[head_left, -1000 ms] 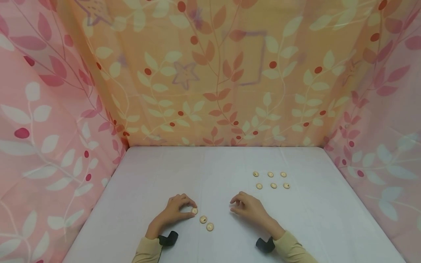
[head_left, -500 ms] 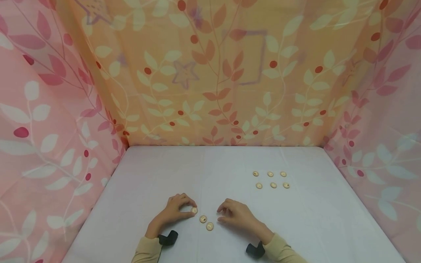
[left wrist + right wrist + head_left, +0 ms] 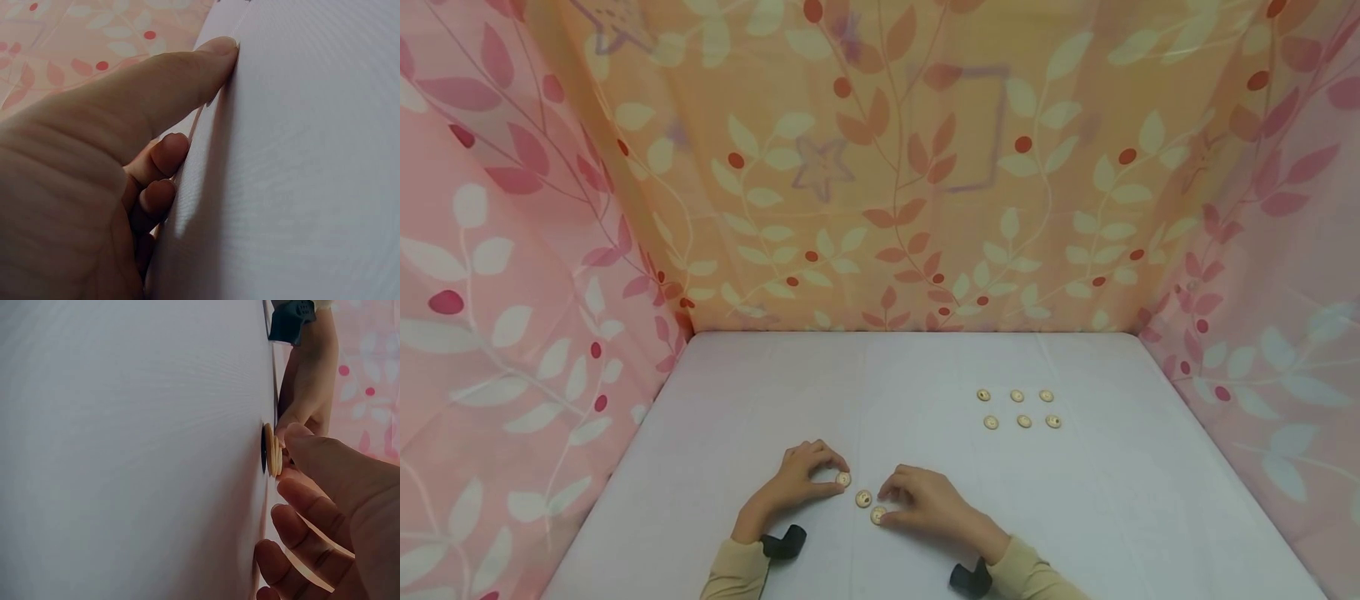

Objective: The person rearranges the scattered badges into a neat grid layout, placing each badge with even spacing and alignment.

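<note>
In the head view my left hand [image 3: 801, 479] pinches a small round wooden button [image 3: 843, 479] between thumb and forefinger, down on the white table. A second wooden button [image 3: 863, 498], with a dark spot, lies just right of it. Diagonally nearer is a third button [image 3: 877, 516], its right edge by the thumb of my right hand [image 3: 928, 504]. That hand's thumb and forefinger are apart. In the right wrist view the buttons [image 3: 273, 450] appear edge-on, overlapping, beside the right thumb. The left wrist view shows the left thumb [image 3: 187, 78] against the table, its button hidden.
Several similar buttons [image 3: 1024, 422] lie in two rows on the right of the white table [image 3: 760, 383]. Leaf-patterned cloth [image 3: 887, 167] hangs behind and at both sides. Each wrist wears a black device [image 3: 784, 542].
My right hand has moved left and slightly nearer, its thumb arriving at the nearest button. The left hand and the buttons have stayed in place.
</note>
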Tool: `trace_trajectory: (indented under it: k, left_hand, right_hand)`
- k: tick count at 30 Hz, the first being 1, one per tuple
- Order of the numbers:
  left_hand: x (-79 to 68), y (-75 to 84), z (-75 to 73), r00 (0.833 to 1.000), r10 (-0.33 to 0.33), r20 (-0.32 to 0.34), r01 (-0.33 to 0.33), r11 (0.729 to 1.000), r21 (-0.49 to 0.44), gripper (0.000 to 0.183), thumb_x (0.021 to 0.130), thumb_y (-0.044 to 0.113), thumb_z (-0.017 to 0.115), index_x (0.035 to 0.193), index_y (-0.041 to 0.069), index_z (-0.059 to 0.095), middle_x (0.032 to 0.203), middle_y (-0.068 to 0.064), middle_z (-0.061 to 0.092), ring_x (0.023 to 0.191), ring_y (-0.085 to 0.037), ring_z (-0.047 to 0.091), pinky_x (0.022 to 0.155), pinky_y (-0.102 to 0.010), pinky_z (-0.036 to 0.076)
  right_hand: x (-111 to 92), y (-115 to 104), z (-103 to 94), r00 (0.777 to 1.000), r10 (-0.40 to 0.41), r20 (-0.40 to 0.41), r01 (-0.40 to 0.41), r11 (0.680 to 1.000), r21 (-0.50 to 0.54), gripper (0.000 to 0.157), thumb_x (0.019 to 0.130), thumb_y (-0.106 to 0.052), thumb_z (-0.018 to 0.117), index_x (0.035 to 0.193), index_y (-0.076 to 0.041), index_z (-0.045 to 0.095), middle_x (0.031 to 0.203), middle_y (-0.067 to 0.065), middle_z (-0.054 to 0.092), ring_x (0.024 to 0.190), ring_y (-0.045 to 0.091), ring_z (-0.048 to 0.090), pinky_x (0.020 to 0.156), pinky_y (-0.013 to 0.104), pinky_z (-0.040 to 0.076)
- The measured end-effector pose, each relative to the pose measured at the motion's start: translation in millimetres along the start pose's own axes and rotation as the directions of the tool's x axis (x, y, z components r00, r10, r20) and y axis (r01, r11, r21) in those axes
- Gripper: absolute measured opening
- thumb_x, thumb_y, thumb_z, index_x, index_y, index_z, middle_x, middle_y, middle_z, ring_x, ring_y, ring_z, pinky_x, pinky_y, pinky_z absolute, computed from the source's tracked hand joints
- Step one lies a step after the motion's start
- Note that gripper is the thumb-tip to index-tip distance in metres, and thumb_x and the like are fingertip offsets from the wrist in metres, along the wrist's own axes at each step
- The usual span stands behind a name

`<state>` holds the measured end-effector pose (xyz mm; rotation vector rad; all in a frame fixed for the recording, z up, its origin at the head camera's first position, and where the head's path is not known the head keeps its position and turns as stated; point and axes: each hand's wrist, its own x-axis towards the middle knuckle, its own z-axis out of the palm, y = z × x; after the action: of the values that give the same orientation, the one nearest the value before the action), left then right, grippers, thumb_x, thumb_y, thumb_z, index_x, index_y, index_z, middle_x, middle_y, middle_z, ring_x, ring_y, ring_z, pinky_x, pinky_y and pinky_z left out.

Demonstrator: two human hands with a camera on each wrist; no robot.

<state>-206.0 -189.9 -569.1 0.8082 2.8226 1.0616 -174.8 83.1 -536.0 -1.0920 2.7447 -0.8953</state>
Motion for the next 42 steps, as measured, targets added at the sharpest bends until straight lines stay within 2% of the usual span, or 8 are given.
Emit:
trace_trajectory:
  k: [9,16,21,25,33,42]
  left_hand:
    - [-1.0,-0.6,1.7,1.0,0.007,-0.006,-0.007,1.0,-0.01,0.022,0.078,0.044,0.07,0.097,0.037,0.063,0.096,0.022,0.052,0.093,-0.005,0.046,0.088,-0.045,0.026]
    - [-1.2,0.5,1.4,1.0,0.012,-0.014,-0.012,1.0,-0.005,0.021,0.078,0.043,0.071,0.096,0.036,0.063,0.096,0.021,0.053,0.093,-0.005,0.047,0.089,-0.047,0.026]
    - [-1.0,0.5,1.3,1.0,0.012,-0.011,-0.012,1.0,0.004,0.021,0.078,0.043,0.07,0.096,0.036,0.063,0.096,0.021,0.052,0.093,-0.005,0.045,0.089,-0.046,0.026]
    - [-0.8,-0.2,1.4,1.0,0.017,-0.012,-0.017,1.0,0.003,0.022,0.078,0.043,0.071,0.097,0.035,0.063,0.097,0.021,0.053,0.093,-0.005,0.046,0.089,-0.046,0.026]
    - [-0.3,0.6,0.8,1.0,0.005,-0.007,-0.005,1.0,0.002,0.022,0.078,0.042,0.071,0.097,0.034,0.064,0.097,0.02,0.053,0.095,-0.006,0.046,0.09,-0.047,0.026]
    - [-0.6,1.0,-0.4,1.0,-0.006,0.001,0.006,1.0,-0.008,0.021,0.078,0.042,0.071,0.097,0.035,0.063,0.096,0.02,0.053,0.094,-0.006,0.045,0.09,-0.047,0.025]
  right_hand:
    - [3.6,-5.4,3.9,0.999,-0.002,0.035,0.003,0.999,-0.034,0.027,0.074,-0.043,0.074,0.094,-0.026,0.067,0.082,-0.016,0.056,0.064,-0.003,0.039,0.057,0.015,0.033]
    - [6.3,-4.5,6.3,0.998,-0.011,0.059,0.016,0.997,-0.081,0.026,0.074,-0.043,0.074,0.092,-0.026,0.067,0.082,-0.018,0.056,0.069,-0.004,0.044,0.063,0.016,0.038]
    - [7.1,-3.6,7.0,0.996,-0.056,0.068,0.066,0.985,-0.156,0.023,0.077,-0.043,0.071,0.092,-0.026,0.067,0.083,-0.019,0.055,0.07,-0.004,0.044,0.066,0.018,0.041]
    - [5.8,-1.8,6.0,0.995,-0.081,0.06,0.089,0.982,-0.164,0.023,0.078,-0.044,0.07,0.091,-0.026,0.066,0.084,-0.018,0.056,0.071,-0.004,0.045,0.067,0.018,0.042]
    - [-1.0,7.3,-0.8,0.999,0.011,0.053,-0.007,0.997,-0.075,0.019,0.079,-0.046,0.068,0.089,-0.03,0.065,0.085,-0.021,0.056,0.077,-0.005,0.05,0.073,0.022,0.045]
    - [-8.2,20.2,-10.6,0.998,0.064,-0.004,-0.064,0.996,-0.053,0.017,0.079,-0.046,0.069,0.086,-0.032,0.064,0.082,-0.021,0.056,0.073,-0.002,0.049,0.07,0.022,0.043]
